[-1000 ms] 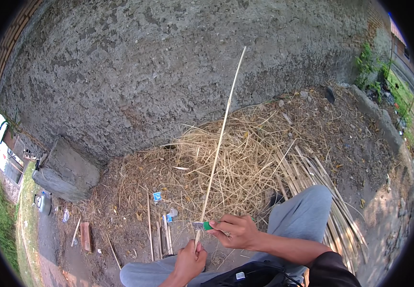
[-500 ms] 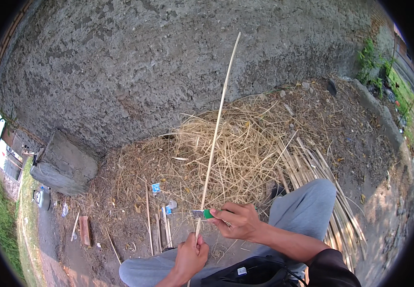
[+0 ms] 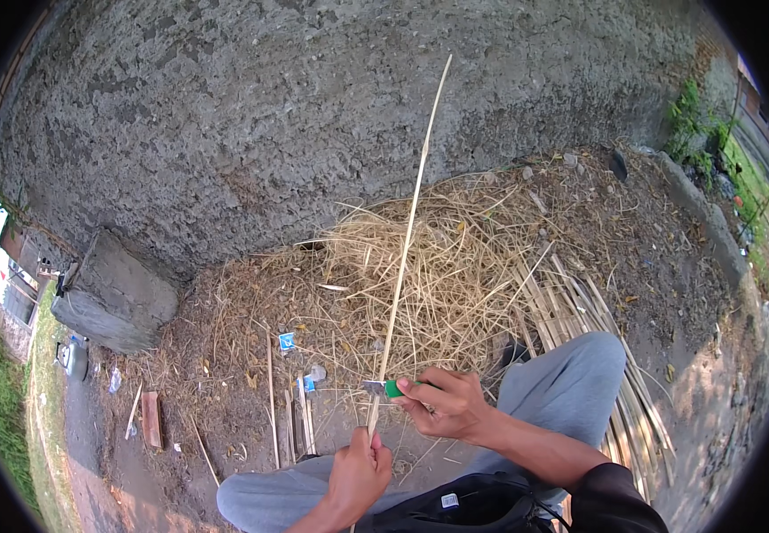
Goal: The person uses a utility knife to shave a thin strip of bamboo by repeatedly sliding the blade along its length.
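My left hand is closed around the lower end of a long, thin bamboo strip. The strip slants up and away from me, its far tip in front of the wall. A green-handled knife sits in my closed right hand, just above the left. Its short blade lies across the strip, pointing left. Past my hands spreads a heap of pale shavings on the ground.
Split bamboo slats lie beside my right knee. Several more sticks and a reddish-brown brick-like piece rest to the left. A rough grey wall stands ahead, with a concrete block at its foot.
My right hand and the knife have moved slightly up the strip, away from my left hand. The strip's far tip has shifted a little right and up.
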The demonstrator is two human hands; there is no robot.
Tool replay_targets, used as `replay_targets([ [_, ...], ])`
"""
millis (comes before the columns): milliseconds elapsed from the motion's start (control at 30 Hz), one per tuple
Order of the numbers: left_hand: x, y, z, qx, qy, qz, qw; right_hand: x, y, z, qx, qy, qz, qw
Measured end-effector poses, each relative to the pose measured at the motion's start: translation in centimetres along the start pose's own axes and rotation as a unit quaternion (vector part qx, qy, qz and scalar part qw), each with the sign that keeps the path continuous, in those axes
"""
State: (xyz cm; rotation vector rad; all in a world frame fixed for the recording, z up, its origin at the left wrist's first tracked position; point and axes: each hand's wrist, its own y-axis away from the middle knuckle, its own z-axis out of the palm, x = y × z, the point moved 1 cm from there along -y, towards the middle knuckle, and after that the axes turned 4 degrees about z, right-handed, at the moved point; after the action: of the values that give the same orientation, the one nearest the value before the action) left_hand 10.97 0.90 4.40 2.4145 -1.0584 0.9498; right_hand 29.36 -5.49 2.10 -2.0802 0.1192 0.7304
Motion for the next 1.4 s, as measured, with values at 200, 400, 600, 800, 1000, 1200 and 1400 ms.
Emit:
replay_targets([
  [200, 0.2, 0.5, -0.1, -0.021, 0.001, -0.013, 1.000, 2.0, -0.5, -0.4, 0.015, 0.000, 0.059, 0.998],
  [400, -0.1, 1.9, -0.3, -0.125, -0.034, -0.071, 0.989, 4.8, -1.9, -1.3, 0.086, 0.023, 0.100, 0.991],
  [600, 0.8, 3.2, -1.2, -0.056, 0.019, 0.002, 0.998, 5.4, -2.2, -1.5, 0.100, 0.015, 0.099, 0.990],
  [800, -0.3, 4.9, -1.9, -0.053, 0.012, 0.008, 0.999, 6.4, -2.6, -1.9, 0.086, 0.025, 0.117, 0.989],
  [1000, -1.9, 8.7, -3.3, -0.086, -0.050, 0.020, 0.995, 8.5, -3.9, -3.0, 0.134, 0.009, 0.167, 0.977],
  [1200, -2.2, 10.7, -4.9, -0.166, 0.065, -0.196, 0.964, 8.4, -3.7, -3.6, 0.115, 0.006, 0.162, 0.980],
  [1400, -9.3, 16.2, -3.4, -0.150, -0.051, -0.026, 0.987, 9.7, -3.6, -3.8, 0.148, 0.037, 0.178, 0.972],
])
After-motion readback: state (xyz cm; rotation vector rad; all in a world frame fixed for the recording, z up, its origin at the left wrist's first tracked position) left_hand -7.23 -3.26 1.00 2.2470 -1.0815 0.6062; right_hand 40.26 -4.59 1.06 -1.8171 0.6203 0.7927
